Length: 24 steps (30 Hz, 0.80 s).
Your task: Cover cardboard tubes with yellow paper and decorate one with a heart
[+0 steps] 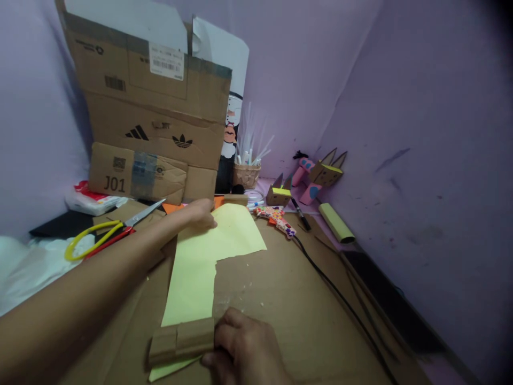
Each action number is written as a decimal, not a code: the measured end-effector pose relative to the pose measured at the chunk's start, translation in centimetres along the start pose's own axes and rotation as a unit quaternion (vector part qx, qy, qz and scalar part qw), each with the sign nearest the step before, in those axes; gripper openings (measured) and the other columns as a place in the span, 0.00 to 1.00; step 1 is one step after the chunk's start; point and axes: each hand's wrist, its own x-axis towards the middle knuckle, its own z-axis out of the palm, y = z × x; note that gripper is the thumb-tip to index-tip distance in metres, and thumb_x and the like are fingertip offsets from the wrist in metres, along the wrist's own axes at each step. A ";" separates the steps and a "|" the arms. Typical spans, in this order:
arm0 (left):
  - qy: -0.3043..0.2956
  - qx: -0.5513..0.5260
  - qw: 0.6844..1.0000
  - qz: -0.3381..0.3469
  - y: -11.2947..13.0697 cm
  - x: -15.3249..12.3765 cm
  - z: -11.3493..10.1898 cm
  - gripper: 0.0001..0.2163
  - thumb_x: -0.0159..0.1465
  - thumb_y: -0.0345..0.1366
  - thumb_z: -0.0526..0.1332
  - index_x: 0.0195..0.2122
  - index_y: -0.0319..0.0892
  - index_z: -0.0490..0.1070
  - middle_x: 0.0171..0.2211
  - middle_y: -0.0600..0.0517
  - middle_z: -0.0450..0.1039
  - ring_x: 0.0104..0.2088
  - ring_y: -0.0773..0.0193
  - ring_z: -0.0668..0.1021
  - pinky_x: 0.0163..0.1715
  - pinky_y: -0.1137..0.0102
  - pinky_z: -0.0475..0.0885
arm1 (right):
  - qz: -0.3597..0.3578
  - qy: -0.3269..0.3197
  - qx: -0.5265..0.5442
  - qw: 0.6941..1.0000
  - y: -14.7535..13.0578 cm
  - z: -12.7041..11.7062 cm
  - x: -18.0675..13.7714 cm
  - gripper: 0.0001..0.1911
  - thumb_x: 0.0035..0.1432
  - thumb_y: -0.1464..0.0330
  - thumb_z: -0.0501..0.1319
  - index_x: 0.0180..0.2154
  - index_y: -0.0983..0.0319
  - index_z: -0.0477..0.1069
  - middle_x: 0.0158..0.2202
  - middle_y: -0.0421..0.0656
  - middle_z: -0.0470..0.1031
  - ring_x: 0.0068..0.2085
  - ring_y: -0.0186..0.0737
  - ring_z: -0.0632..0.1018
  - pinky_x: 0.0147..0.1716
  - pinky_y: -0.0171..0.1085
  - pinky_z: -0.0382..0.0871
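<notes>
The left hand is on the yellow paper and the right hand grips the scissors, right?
Not quite: in the head view, the right hand holds a piece of brown cardboard; the scissors lie off to the left. The left hand is indeed on the yellow paper.

The folded cardboard piece hides part of the yellow paper. The right hand and black cable run off the bottom edge, the left forearm and crumpled white material off the left. Fine print on the white label is too small to read.
</notes>
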 end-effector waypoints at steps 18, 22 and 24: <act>0.165 -0.230 0.956 0.076 0.3 -3.3 -3.2 0.10 0.51 0.33 0.61 0.35 0.40 0.68 0.33 0.52 0.72 0.30 0.64 0.73 0.27 0.71 0.66 | -0.104 0.093 0.137 0.981 2.7 -0.9 -2.0 0.04 0.45 0.76 0.61 0.24 0.62 0.71 0.27 0.40 0.69 0.26 0.33 0.72 0.23 0.29 0.61; 0.171 -0.345 0.917 0.104 1.0 -4.3 -4.1 0.09 0.52 0.31 0.56 0.35 0.40 0.67 0.24 0.54 0.68 0.21 0.69 0.70 0.21 0.72 0.65 | -0.093 0.129 0.225 0.961 3.0 -2.2 -2.5 0.03 0.47 0.75 0.60 0.25 0.62 0.71 0.28 0.41 0.68 0.29 0.34 0.72 0.26 0.30 0.64; 0.170 -0.392 0.898 0.109 1.4 -4.7 -4.4 0.06 0.52 0.30 0.56 0.31 0.39 0.66 0.19 0.56 0.64 0.18 0.70 0.68 0.19 0.73 0.64 | -0.080 0.145 0.244 0.956 3.1 -2.6 -2.7 0.03 0.48 0.75 0.61 0.25 0.62 0.71 0.31 0.43 0.68 0.33 0.36 0.73 0.30 0.31 0.66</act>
